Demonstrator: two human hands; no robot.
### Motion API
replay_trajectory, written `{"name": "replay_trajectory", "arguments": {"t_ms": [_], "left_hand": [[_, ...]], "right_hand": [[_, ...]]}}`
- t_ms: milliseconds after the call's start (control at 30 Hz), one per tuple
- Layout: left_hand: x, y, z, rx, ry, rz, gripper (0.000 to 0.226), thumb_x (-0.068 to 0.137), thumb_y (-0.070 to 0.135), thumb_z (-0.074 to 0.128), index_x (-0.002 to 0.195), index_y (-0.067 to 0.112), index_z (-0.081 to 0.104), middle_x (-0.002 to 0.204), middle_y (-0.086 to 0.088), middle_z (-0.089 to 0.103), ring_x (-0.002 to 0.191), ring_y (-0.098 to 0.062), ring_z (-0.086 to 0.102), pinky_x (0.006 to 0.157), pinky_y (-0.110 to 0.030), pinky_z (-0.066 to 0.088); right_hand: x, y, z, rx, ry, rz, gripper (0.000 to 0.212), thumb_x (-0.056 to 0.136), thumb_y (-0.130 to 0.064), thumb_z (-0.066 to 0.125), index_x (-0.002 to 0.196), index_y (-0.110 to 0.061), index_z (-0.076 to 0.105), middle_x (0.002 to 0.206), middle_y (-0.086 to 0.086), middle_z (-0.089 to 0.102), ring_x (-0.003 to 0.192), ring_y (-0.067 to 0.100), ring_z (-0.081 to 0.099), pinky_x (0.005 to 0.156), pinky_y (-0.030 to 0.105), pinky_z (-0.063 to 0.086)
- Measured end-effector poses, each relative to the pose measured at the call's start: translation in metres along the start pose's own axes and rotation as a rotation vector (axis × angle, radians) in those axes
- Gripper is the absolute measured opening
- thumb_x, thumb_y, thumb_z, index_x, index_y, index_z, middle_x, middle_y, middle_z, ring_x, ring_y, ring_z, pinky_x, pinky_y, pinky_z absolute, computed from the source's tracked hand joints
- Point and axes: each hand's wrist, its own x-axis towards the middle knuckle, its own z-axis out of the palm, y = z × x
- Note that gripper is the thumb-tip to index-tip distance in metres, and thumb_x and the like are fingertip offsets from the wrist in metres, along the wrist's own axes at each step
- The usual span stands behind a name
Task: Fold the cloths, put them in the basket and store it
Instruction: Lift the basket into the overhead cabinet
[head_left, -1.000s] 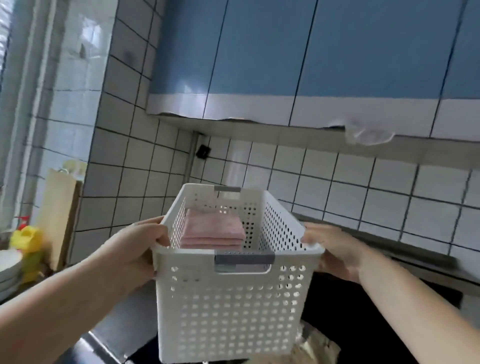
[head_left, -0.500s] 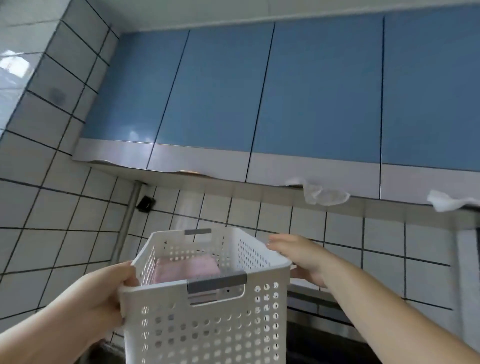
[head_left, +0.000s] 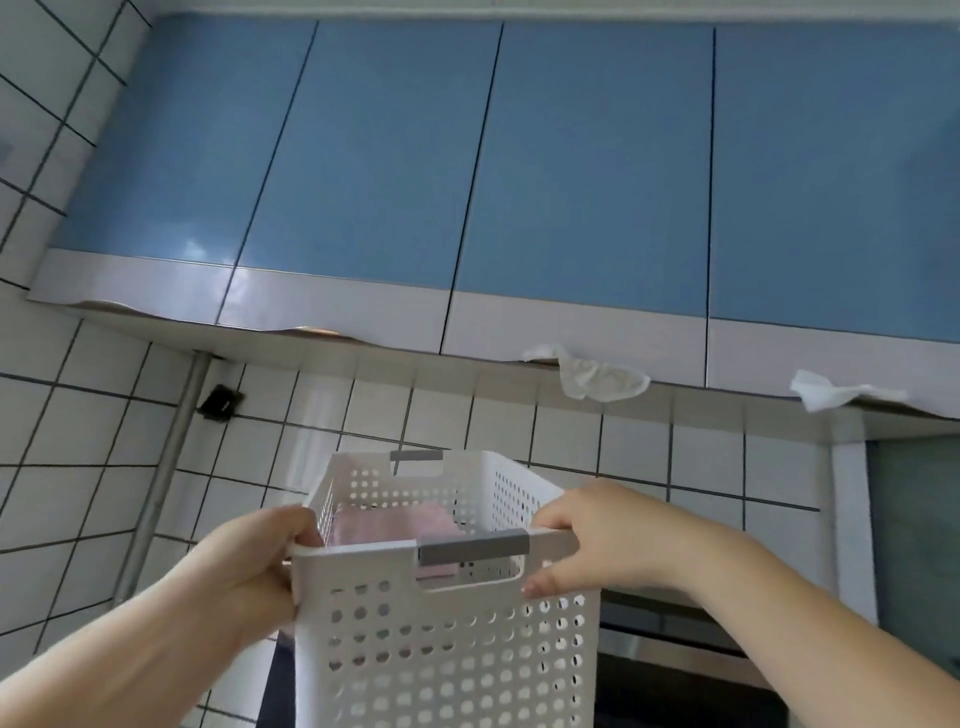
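Observation:
I hold a white perforated plastic basket with grey handle strips up in front of me, below the wall cabinets. My left hand grips its left rim near the front corner. My right hand grips the right front corner, fingers over the rim and thumb on the front wall. Folded pink cloths lie stacked inside on the bottom, partly hidden by the front wall.
Blue wall cabinets with shut doors and a white lower band fill the upper view. Peeling white scraps hang from their underside. White tiled wall lies behind the basket, a grey pipe at left, a steel surface at lower right.
The view has tilted upward toward the cabinets. The basket stays raised in both hands, and my right hand has shifted from the right side rim to the front right corner.

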Motion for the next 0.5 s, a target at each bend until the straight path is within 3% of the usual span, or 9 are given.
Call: {"name": "replay_trajectory", "arguments": {"t_ms": [67,167,267,367,433,500], "left_hand": [[-0.003,-0.002,0.02,0.041,-0.002,-0.015,0.021,0.072,-0.012,0.036,0.077,0.008,0.038,0.082,-0.011,0.037,0.063,-0.022,0.037,0.047,-0.041,0.049],[0.001,-0.007,0.036,0.067,0.017,-0.04,0.02,0.071,-0.012,0.036,0.074,0.007,0.038,0.073,-0.012,0.041,0.058,-0.025,0.043,0.044,-0.041,0.049],[0.001,-0.011,0.056,0.123,-0.024,-0.048,0.03,0.062,-0.011,0.041,0.087,0.006,0.042,0.08,-0.014,0.045,0.065,-0.029,0.05,0.049,-0.044,0.05],[0.006,-0.014,0.076,0.153,-0.081,-0.003,0.018,0.076,-0.01,0.044,0.085,0.005,0.047,0.084,-0.015,0.052,0.072,-0.027,0.053,0.057,-0.043,0.051],[0.011,-0.013,0.095,0.277,-0.091,0.125,0.013,0.082,-0.005,0.051,0.087,0.006,0.056,0.102,-0.017,0.058,0.094,-0.028,0.055,0.08,-0.05,0.048],[0.022,-0.001,0.116,0.378,-0.018,0.31,0.042,0.085,0.005,0.06,0.125,0.012,0.053,0.139,-0.017,0.044,0.129,-0.031,0.039,0.11,-0.049,0.026]], "right_hand": [[-0.004,0.007,0.001,-0.031,0.009,0.045,0.043,0.071,-0.057,0.069,0.074,-0.015,0.057,0.069,-0.006,0.051,0.06,0.01,0.045,0.052,0.028,0.029],[-0.009,0.023,0.004,-0.034,0.096,0.084,0.042,0.071,-0.054,0.071,0.069,-0.014,0.057,0.069,-0.002,0.054,0.061,0.012,0.047,0.054,0.03,0.03],[-0.022,0.042,0.001,-0.077,0.165,0.118,0.046,0.069,-0.06,0.069,0.062,-0.019,0.049,0.064,-0.006,0.052,0.06,0.01,0.046,0.054,0.029,0.031],[-0.034,0.062,-0.008,-0.161,0.235,0.127,0.052,0.07,-0.064,0.067,0.06,-0.02,0.041,0.06,-0.005,0.047,0.055,0.01,0.04,0.051,0.029,0.025],[-0.041,0.08,-0.017,-0.165,0.267,0.139,0.05,0.07,-0.064,0.067,0.063,-0.019,0.045,0.062,-0.005,0.051,0.057,0.011,0.043,0.052,0.03,0.027],[-0.048,0.1,-0.027,-0.104,0.288,0.156,0.046,0.068,-0.063,0.068,0.072,-0.018,0.059,0.069,-0.003,0.061,0.063,0.012,0.052,0.056,0.03,0.033]]}}
